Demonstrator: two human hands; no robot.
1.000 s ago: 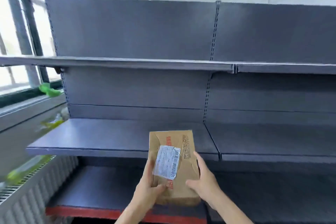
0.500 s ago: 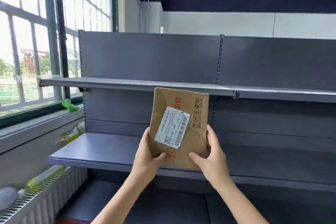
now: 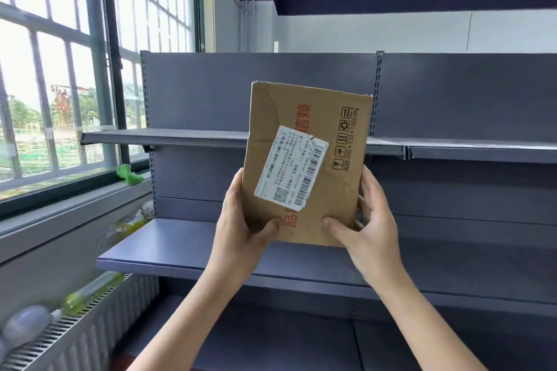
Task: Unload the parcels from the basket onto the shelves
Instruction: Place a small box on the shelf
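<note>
**Parcel up, shelf next**

Both hands grip the parcel (image 3: 307, 159) by its lower corners: left hand (image 3: 241, 226), right hand (image 3: 367, 220). It's upright in the air before the grey shelves (image 3: 168, 137). Placing looks underway; next it needs setting flat on a shelf.

The parcel (image 3: 304, 159) is creased brown cardboard with red and black print — its label (image 3: 291, 167) white, striped with black barcodes. The shelves (image 3: 193, 247) are plain grey-blue; a green object (image 3: 129, 175) sits on the window ledge.
</note>
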